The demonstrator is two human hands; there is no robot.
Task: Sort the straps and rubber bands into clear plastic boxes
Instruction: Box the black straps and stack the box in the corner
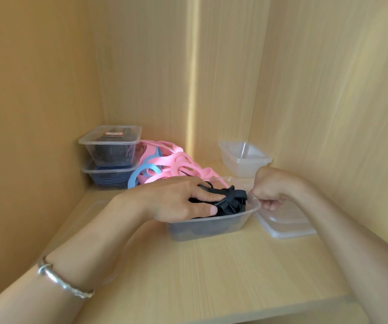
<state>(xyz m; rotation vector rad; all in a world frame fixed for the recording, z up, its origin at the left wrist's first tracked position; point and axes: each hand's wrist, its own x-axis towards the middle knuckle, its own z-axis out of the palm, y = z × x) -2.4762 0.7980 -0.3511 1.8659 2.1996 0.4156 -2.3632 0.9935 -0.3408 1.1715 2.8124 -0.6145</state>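
Silver bracelet (64, 280) is worn on L wrist. Black straps (231, 202) are pressed down in clear box (211, 228) by flat L hand (176, 197); its rim is pinched by curled R hand (270, 192).

Pretty plain setup: a light wood-grain cupboard, pale shelf (211, 265), side panels (32, 90), and a bright light streak (194, 90) down the back panel (146, 66).
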